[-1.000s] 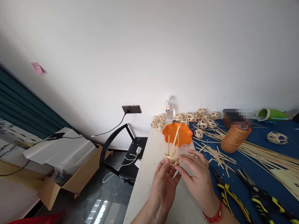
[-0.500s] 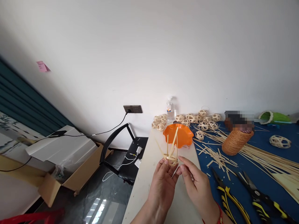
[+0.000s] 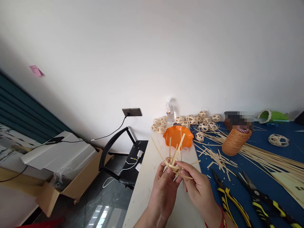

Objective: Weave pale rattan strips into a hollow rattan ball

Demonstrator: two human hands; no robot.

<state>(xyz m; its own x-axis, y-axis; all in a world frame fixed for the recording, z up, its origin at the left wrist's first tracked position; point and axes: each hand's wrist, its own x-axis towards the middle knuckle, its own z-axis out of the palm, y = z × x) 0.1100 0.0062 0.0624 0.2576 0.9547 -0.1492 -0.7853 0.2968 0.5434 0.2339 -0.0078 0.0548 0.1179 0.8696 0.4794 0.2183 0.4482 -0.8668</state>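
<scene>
A small, partly woven piece of pale bamboo strips (image 3: 174, 166) is between my two hands, its loose ends sticking up and out to the sides. My left hand (image 3: 163, 186) grips it from below and the left, thumb against the woven ring. From the right, my right hand (image 3: 196, 182) pinches the strips at the ring's edge; its fingertips are partly hidden behind them. Just beyond the piece lies an orange wavy-rimmed dish (image 3: 178, 136) on the white tabletop (image 3: 142, 190).
Woven balls (image 3: 203, 127) and a water bottle (image 3: 170, 111) stand by the wall. On the blue mat are cut strips (image 3: 219, 160), a twine spool (image 3: 236, 142), yellow-black pliers (image 3: 228, 198) and cutters (image 3: 257, 194). A black chair (image 3: 133, 164) is left of the table.
My right hand has moved in to the woven piece and now pinches it. The piece is turned, with more loose ends showing to the right. The whole view has shifted slightly.
</scene>
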